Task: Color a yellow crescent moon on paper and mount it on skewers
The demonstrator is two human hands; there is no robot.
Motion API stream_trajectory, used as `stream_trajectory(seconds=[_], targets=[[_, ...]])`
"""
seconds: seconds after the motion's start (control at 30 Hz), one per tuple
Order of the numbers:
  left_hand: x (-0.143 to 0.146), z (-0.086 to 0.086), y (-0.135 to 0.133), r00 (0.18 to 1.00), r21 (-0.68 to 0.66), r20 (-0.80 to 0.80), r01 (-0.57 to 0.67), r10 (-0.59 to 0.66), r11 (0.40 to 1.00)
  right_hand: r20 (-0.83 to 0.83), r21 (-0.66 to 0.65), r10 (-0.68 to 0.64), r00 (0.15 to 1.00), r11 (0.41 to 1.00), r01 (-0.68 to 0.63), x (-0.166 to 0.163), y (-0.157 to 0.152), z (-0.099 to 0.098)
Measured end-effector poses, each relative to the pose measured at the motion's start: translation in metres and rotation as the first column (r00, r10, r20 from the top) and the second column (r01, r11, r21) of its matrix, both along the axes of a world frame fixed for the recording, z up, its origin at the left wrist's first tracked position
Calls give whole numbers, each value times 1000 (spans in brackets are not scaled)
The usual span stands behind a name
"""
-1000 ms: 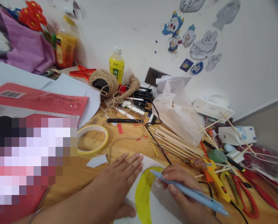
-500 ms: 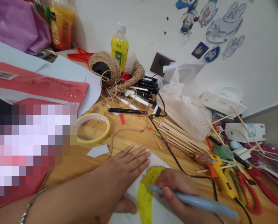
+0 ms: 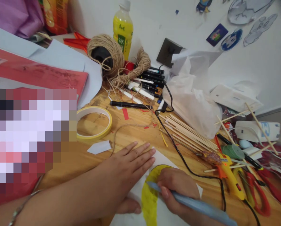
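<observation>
A white sheet of paper (image 3: 165, 158) lies on the wooden table, bearing a yellow crescent shape (image 3: 148, 197) with a dark outline at its top. My left hand (image 3: 131, 175) rests flat on the sheet's left side, fingers stretched out and thumb near the yellow edge. In my right hand (image 3: 178, 188) is a slim light-blue pen-like tool (image 3: 199, 205), its tip touching the yellow area. The lower part of the sheet runs out of view.
Left of the sheet lie a yellow tape roll (image 3: 108, 125) and a paper scrap (image 3: 99, 147). Behind are a twine ball (image 3: 118, 53), markers (image 3: 131, 104) and a drink bottle (image 3: 123, 31). Wooden sticks (image 3: 190, 131), a black cable (image 3: 178, 153), a yellow glue gun (image 3: 232, 179) and red-handled pliers (image 3: 258, 194) lie right.
The view has shifted a little, so the background sits higher and farther right. The pen-like tool's tip has moved slightly on the yellow shape; my left hand stays flat on the paper.
</observation>
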State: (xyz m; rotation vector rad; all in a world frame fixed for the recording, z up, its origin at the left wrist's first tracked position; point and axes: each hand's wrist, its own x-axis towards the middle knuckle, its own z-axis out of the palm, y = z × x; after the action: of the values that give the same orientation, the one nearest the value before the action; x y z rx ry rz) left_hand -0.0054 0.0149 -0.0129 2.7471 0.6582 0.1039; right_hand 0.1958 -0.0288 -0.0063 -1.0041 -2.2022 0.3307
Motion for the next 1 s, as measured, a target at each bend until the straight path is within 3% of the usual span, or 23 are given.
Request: stream_trajectory(seconds=[0.6,1.0], targets=[[0,-2,-1,1000,41,22,4,-5,999,33,14,46,998,999,-46,0,1,0],[0,-4,-2,1000,49,27,-11,9,999,177,47,16,984,999,-24,-1,2,5]])
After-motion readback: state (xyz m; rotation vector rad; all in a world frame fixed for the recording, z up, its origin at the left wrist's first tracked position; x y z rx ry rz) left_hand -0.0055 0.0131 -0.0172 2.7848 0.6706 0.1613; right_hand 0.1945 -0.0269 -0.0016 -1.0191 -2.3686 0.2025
